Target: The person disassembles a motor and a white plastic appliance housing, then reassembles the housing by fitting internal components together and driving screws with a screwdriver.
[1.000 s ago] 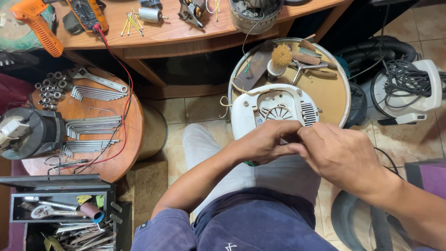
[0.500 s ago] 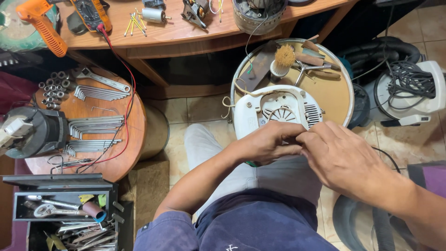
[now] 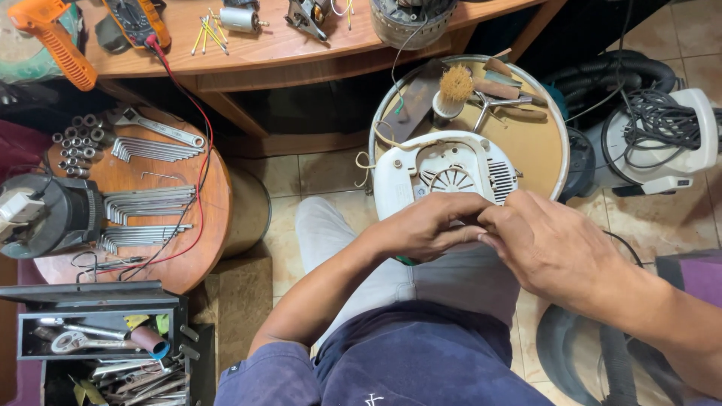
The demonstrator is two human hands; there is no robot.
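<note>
White plastic — a round vented appliance housing [image 3: 450, 174] — rests on the person's lap at the centre of the frame, its far rim overlapping the near edge of a round tan tray [image 3: 543, 146]. Left hand [image 3: 425, 225] and right hand [image 3: 555, 246] meet at the housing's near edge, fingertips pinched together on something too small to make out. Bare tiled floor [image 3: 316, 177] lies open left of the knee, before the round wooden table [image 3: 201, 218] of wrenches; beyond — a cluttered workbench [image 3: 271, 56].
</note>
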